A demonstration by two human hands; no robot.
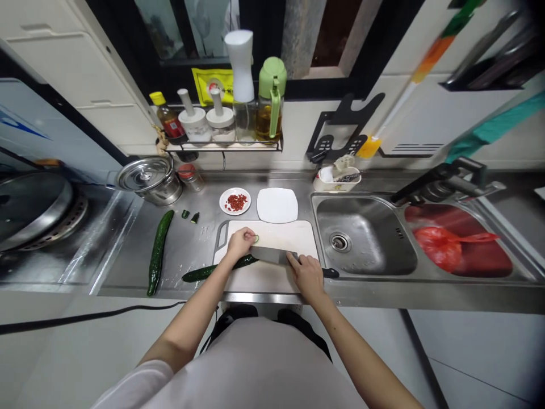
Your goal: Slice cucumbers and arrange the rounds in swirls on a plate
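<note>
My left hand pinches a thin cucumber slice above the white cutting board. Around the knife, near where blade meets black handle, my right hand is closed, its fingers against the blade. That wide blade lies across the board, close to the cut end of a dark green cucumber. The cucumber rests partly on the board and partly on the counter, crossed by my left forearm. A whole cucumber lies farther left. Two small cucumber ends sit on the steel counter.
Behind the board stand a plate of chopped red pieces and a white square plate. A double sink adjoins on the right, with a red bag in it. A lidded pot and a seasoning rack are at the back.
</note>
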